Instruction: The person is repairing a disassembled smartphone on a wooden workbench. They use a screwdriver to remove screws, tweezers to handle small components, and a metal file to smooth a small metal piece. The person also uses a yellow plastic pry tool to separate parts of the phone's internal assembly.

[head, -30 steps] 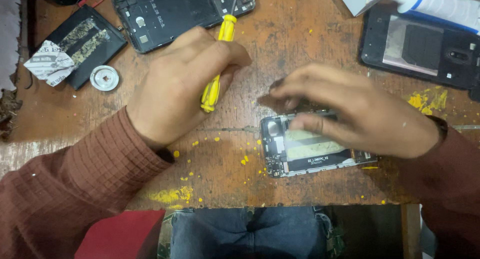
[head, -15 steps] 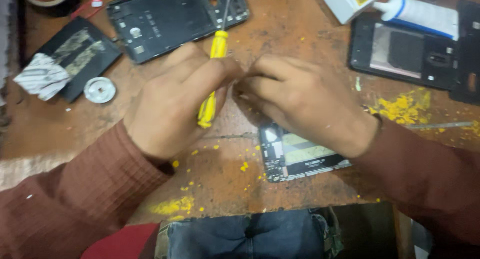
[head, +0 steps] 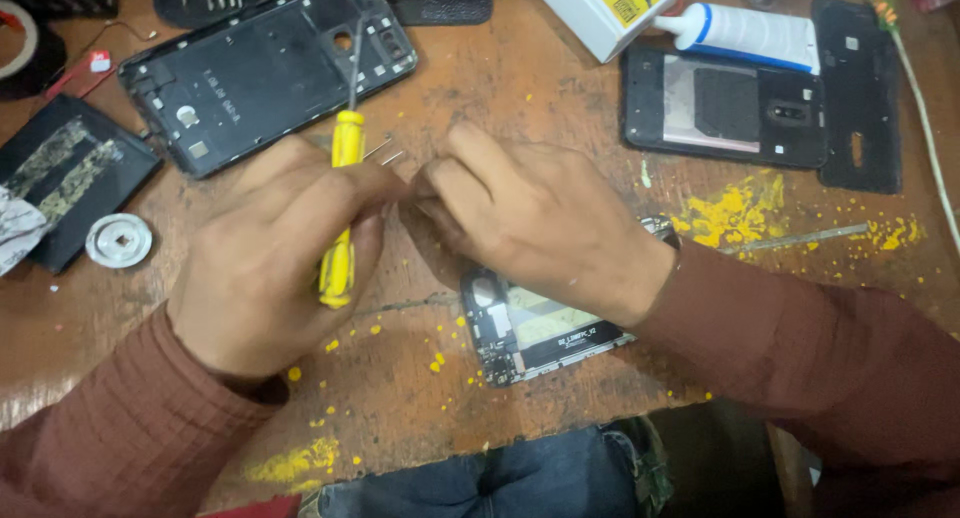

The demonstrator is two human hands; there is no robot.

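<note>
left hand (head: 275, 263) is curled round a yellow-handled screwdriver (head: 342, 210), fingers closed over the handle's mid part, both handle ends showing; metal shaft sticks up past the fist twd the top of the bench. right hand (head: 535, 223) sits w/ fingers bunched narrow, tips pressed in against the left hand's fingertips at abt the middle of the view; whether smth tiny is pinched betw them can't be told, it's hidden. right palm and wrist lie over the upper part of an opened phone body (head: 535, 328), circuit side up, which lies on the wooden table (head: 400, 408) just below that hand, near the front edge.

surface: worn brown wood, scratched, w/ yellow crumbs and a bigger yellow powder patch (head: 735, 213) to the right. behind the left hand, a black phone frame (head: 265, 73) lies flat, the screwdriver's shaft over it. far left: a dark battery pack (head: 70, 173) and a round metal washer-like disc (head: 118, 241) beside it. top right: another black phone shell (head: 725, 108), a separate black back cover (head: 857, 93), a white tube w/ blue cap band (head: 745, 33) and a white-yellow box (head: 600, 8). both sleeves are rust-red; blue jeans show under the table edge.
</note>
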